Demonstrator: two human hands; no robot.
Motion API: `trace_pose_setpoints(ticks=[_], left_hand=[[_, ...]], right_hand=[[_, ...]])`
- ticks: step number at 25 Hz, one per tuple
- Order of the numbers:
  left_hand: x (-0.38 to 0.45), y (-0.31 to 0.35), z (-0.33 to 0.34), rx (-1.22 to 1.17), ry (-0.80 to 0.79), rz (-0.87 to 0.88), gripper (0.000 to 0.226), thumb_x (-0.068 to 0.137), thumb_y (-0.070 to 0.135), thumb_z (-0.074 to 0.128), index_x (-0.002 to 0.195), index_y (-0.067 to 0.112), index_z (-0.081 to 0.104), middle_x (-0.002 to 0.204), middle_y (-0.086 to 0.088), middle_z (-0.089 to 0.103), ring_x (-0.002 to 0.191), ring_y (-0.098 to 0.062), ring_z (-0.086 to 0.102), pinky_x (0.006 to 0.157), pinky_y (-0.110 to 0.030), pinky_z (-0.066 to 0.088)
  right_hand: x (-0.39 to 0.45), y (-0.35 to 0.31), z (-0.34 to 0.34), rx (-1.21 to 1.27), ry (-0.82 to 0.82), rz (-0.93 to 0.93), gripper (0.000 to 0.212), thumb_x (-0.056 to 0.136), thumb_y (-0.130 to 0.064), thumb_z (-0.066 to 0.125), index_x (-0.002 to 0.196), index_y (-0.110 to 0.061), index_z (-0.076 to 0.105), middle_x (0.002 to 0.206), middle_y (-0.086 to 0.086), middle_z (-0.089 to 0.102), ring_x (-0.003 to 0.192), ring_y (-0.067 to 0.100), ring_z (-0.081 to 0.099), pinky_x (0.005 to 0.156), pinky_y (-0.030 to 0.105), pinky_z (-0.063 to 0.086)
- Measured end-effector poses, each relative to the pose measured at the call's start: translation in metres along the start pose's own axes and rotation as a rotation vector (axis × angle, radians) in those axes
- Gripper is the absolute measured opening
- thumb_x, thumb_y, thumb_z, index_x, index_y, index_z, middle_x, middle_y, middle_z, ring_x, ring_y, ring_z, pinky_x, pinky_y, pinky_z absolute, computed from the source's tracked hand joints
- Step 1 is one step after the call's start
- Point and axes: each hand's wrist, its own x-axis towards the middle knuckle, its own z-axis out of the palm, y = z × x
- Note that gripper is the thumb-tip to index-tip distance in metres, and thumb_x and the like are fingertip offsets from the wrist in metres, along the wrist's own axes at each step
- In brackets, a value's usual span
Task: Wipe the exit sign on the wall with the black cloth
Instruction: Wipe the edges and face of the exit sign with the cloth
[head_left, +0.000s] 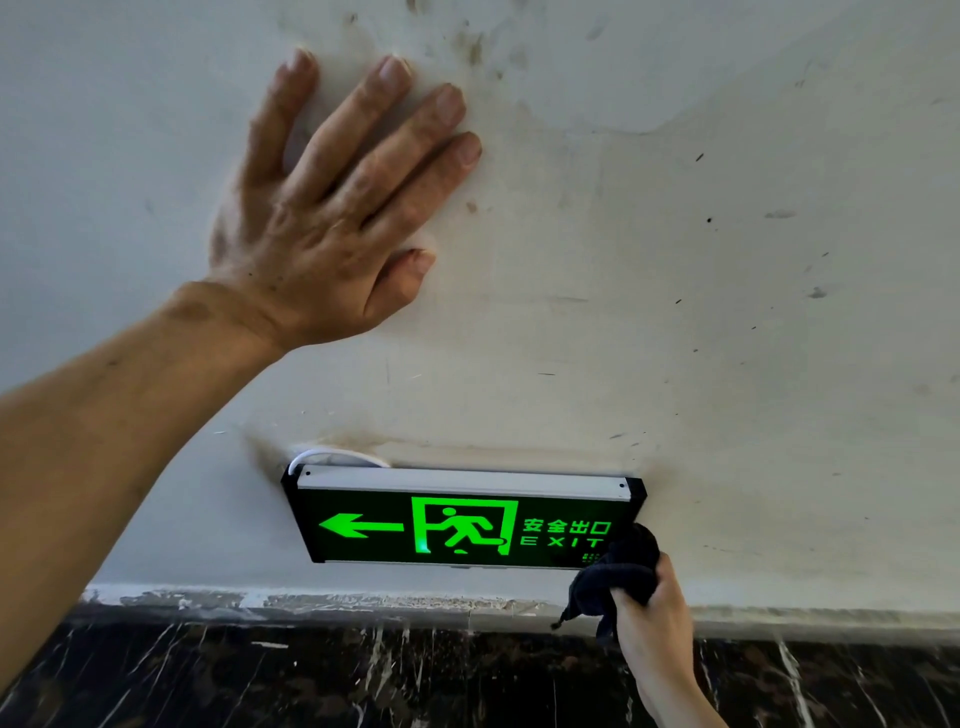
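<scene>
The exit sign (462, 519) is a black box with a lit green arrow, running figure and EXIT lettering, fixed low on the white wall. My right hand (649, 618) grips a bunched black cloth (618, 571) and presses it against the sign's lower right corner, covering that corner. My left hand (332, 208) lies flat on the wall well above the sign's left end, fingers spread, holding nothing.
The white wall (727, 312) is stained and scuffed. A white cable (332, 457) loops out behind the sign's top left. Below the wall runs a pale paint-spattered ledge (363, 603) over dark marbled skirting (311, 675).
</scene>
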Motion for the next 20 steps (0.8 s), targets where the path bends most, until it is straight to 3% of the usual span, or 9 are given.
trace_pose_setpoints(ticks=[3,6,9,13,16,18,20], left_hand=[[0.001,0.0,0.0,0.003,0.007,0.006,0.066,0.099,0.043,0.036,0.156,0.01,0.035,0.156,-0.011,0.034,0.143,-0.035,0.034,0.109,-0.063,0.031],[0.001,-0.001,-0.001,0.016,0.007,0.002,0.065,0.098,0.043,0.037,0.154,0.009,0.037,0.155,-0.011,0.035,0.141,-0.035,0.035,0.108,-0.063,0.032],[0.001,0.001,-0.002,0.008,0.0,0.004,0.064,0.099,0.042,0.037,0.154,0.01,0.036,0.155,-0.011,0.035,0.141,-0.035,0.035,0.108,-0.064,0.032],[0.002,-0.001,-0.001,-0.026,-0.01,0.0,0.065,0.098,0.041,0.039,0.155,0.011,0.034,0.156,-0.01,0.033,0.142,-0.035,0.034,0.11,-0.064,0.028],[0.0,0.001,-0.002,-0.03,-0.017,-0.014,0.065,0.098,0.041,0.039,0.155,0.012,0.034,0.157,-0.009,0.033,0.143,-0.035,0.034,0.111,-0.063,0.028],[0.001,-0.001,-0.002,-0.029,-0.017,-0.02,0.064,0.098,0.041,0.038,0.155,0.012,0.035,0.156,-0.008,0.033,0.143,-0.035,0.035,0.111,-0.063,0.028],[0.002,-0.002,-0.002,-0.027,-0.014,-0.02,0.064,0.098,0.041,0.037,0.155,0.012,0.036,0.156,-0.009,0.034,0.142,-0.035,0.036,0.11,-0.064,0.03]], right_hand=[[0.002,0.009,0.0,-0.03,-0.061,0.169,0.032,0.074,-0.003,0.061,0.092,-0.029,0.058,0.081,0.003,0.068,0.077,0.023,0.062,0.071,0.039,0.05],[0.001,0.028,0.002,0.212,-0.175,0.511,0.037,0.077,0.003,0.061,0.113,-0.007,0.063,0.103,0.021,0.068,0.096,0.037,0.063,0.095,0.051,0.048],[-0.005,0.034,0.012,0.486,-0.201,0.67,0.04,0.086,0.002,0.058,0.126,0.0,0.055,0.11,0.022,0.063,0.107,0.04,0.058,0.101,0.051,0.042],[-0.015,0.025,0.029,0.895,-0.229,0.723,0.031,0.09,-0.007,0.051,0.12,-0.013,0.059,0.114,0.022,0.063,0.102,0.04,0.06,0.081,0.05,0.049],[-0.014,0.015,0.034,1.031,-0.321,0.623,0.027,0.089,-0.006,0.046,0.109,-0.015,0.063,0.103,0.021,0.068,0.093,0.04,0.062,0.072,0.047,0.048],[-0.014,0.006,0.039,1.082,-0.351,0.529,0.028,0.079,-0.002,0.05,0.096,-0.017,0.065,0.089,0.018,0.072,0.079,0.04,0.064,0.064,0.044,0.048],[-0.015,0.001,0.046,1.114,-0.35,0.512,0.029,0.077,0.0,0.048,0.095,-0.015,0.065,0.083,0.017,0.073,0.075,0.039,0.062,0.062,0.042,0.047]])
